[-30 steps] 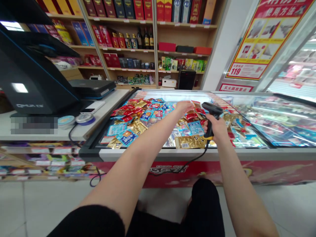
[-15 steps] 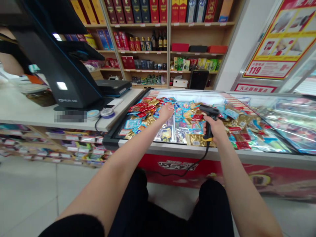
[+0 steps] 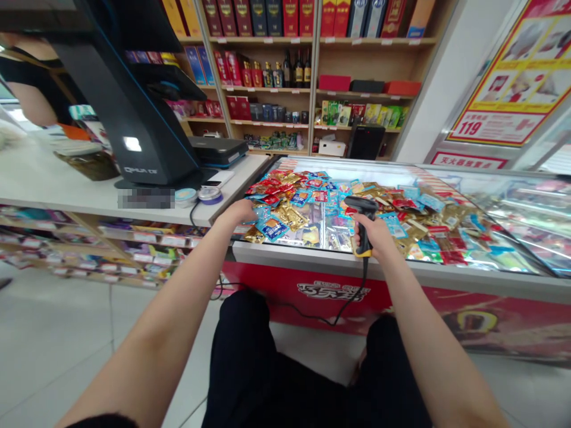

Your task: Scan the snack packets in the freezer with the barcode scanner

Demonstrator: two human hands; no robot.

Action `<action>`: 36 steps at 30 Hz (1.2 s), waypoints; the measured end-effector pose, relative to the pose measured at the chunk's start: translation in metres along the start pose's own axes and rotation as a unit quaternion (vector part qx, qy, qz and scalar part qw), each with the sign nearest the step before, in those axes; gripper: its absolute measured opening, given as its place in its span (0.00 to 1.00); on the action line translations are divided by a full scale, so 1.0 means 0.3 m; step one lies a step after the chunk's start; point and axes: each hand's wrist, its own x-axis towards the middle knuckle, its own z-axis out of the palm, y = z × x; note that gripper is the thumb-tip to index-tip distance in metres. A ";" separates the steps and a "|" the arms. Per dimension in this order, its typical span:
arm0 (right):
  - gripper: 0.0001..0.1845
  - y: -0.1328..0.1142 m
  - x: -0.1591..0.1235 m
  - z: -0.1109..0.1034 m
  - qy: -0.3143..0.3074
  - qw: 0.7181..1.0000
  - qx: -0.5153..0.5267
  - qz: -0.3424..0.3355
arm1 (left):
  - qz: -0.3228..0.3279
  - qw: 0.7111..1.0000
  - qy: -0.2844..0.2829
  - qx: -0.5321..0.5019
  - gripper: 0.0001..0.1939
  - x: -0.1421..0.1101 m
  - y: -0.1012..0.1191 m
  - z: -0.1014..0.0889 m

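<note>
My left hand [image 3: 238, 211] reaches over the near left corner of a glass-topped chest freezer [image 3: 339, 257], right at the edge of a heap of small foil snack packets [image 3: 294, 205] in gold, red and blue. Its fingers are turned away, so I cannot tell whether they hold anything. My right hand [image 3: 377, 235] grips a black and yellow handheld barcode scanner [image 3: 362, 226] above the packets, its head pointing forward. A black cord [image 3: 312, 315] hangs from the scanner down the red freezer front.
A white checkout counter [image 3: 111, 193] with a black till screen [image 3: 143, 119] lies to the left. Behind the freezer stand wooden shelves [image 3: 267, 89] of boxed liquor and bottles. A person [image 3: 31, 83] stands beyond the counter. A red and yellow poster [image 3: 508, 77] hangs at right.
My left hand has drawn back and to the left, from the middle of the packets to their near left edge. My right hand still holds the scanner, and the view has tilted and shifted.
</note>
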 end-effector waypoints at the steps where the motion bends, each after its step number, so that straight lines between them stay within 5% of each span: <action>1: 0.14 0.001 -0.001 0.002 0.000 1.000 0.000 -0.001 | 0.005 1.000 -0.015 0.013 0.21 0.004 -0.010 -0.001; 6: 0.16 0.010 0.003 -0.010 -0.008 1.000 -0.008 -0.007 | -0.026 0.999 -0.012 -0.015 0.29 0.026 -0.049 -0.014; 11: 0.17 0.002 0.005 -0.022 -0.004 1.000 -0.010 -0.005 | -0.063 0.973 0.077 -0.208 0.20 0.036 -0.044 -0.045; 14: 0.17 -0.008 0.002 -0.010 -0.003 1.000 -0.005 -0.013 | -0.068 0.901 0.104 -0.415 0.19 0.020 0.057 -0.039; 17: 0.18 -0.005 0.002 0.010 -0.009 1.000 -0.007 -0.022 | -0.045 0.773 0.030 -0.632 0.19 -0.006 0.210 0.004; 19: 0.18 0.003 0.000 0.024 -0.019 0.999 -0.017 -0.028 | -0.041 0.712 0.013 -0.701 0.18 -0.022 0.306 0.047; 26: 0.17 0.021 -0.016 0.051 -0.033 0.997 -0.050 -0.054 | -0.018 0.621 0.009 -0.784 0.13 -0.027 0.509 0.180; 29: 0.17 0.023 -0.002 0.051 -0.030 0.994 -0.069 -0.084 | -0.023 0.608 0.036 -0.793 0.12 -0.008 0.549 0.209; 36: 0.16 0.037 0.019 0.034 0.002 0.971 -0.199 -0.134 | 0.029 0.643 0.081 -0.761 0.09 0.018 0.579 0.237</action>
